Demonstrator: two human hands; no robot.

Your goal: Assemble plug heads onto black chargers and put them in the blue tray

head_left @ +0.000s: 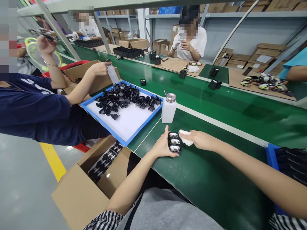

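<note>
My left hand [164, 143] sits on the green bench and holds three black plug adapters [174, 142] side by side, each with a white label on its face. My right hand [199, 140] pinches a white cloth [185, 138], which presses against the adapters' upper end. Only the adapters' top faces show, and their prongs are hidden. The two hands are close together, just in front of my body.
A white dispenser bottle with a metal pump top [169, 108] stands near my hands. Beside it lies a blue-rimmed tray [124, 123] heaped with black plugs. A co-worker's hand [98, 68] reaches over it. A cardboard box [81, 198] of black items stands at lower left.
</note>
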